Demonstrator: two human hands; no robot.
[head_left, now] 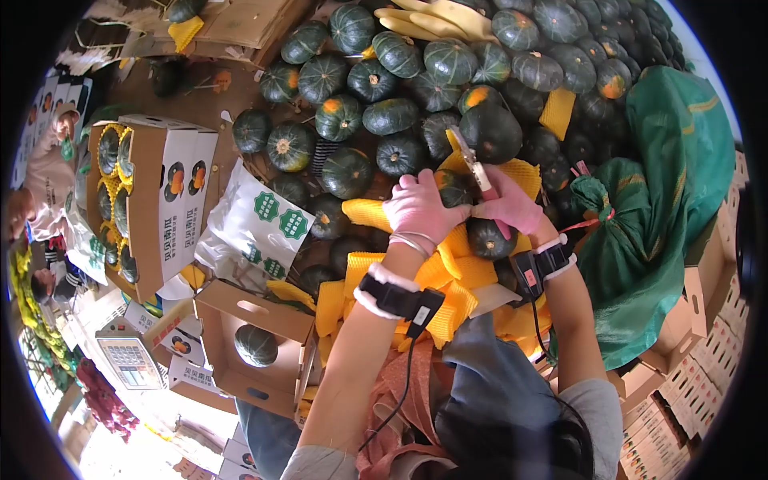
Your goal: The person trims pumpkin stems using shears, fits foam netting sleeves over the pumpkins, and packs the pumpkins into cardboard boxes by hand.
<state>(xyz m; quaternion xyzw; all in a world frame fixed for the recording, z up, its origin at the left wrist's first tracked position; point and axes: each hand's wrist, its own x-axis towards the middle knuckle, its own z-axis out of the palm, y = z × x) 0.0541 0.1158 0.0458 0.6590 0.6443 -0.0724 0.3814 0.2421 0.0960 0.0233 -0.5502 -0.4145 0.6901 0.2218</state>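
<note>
My left hand (420, 210), in a pink glove, grips a small dark green pumpkin (454, 189) from its left side, with the thumb stretched along the near side. Yellow foam net sleeves (524, 178) lie around this pumpkin. In my right hand (512, 205), also gloved in pink, is a pair of pruning shears (474, 162), its blades pointing up and away over the pile. Just below the right hand sits another pumpkin (490, 238). More foam nets (448, 312) are heaped at my lap, under both wrists.
A large pile of pumpkins (392, 116) spreads ahead. At left stand a carton (148, 204) of netted pumpkins and an open box (216, 320) holding one pumpkin. A printed plastic bag (256, 224), a scale (128, 360) and a green sack (640, 232) flank me. People are at far left.
</note>
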